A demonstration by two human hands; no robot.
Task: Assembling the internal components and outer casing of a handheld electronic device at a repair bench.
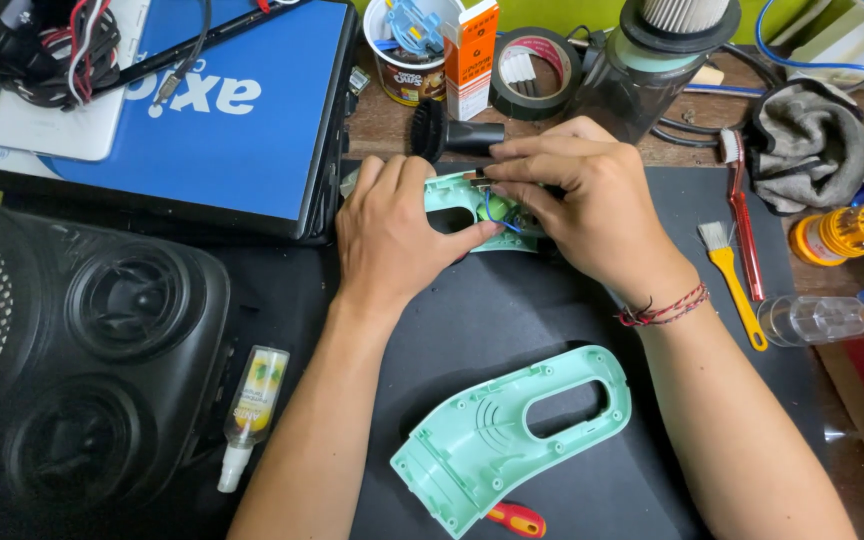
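Head view: I take the mat [512,320] as my landmark. At its far edge I hold a mint shell half [452,192], open side up, long axis running left to right across the mat. My left hand [392,235] grips its handle loop from the left, fingers curled over the top rim and thumb pressed against the near side. My right hand [582,200] sits on the shell's right end, thumb and forefinger pinched together on a small part at the rim where blue wires [497,215] show. So the right hand is the one on the work point; the left only steadies, and the part lies just left of the right fingertips.

The loose shell half [512,430] lies on the near part of the mat, tilted, well apart from both hands. A screwdriver [517,520] peeks out at its near edge. Brushes [737,270] lie at the mat's right edge.
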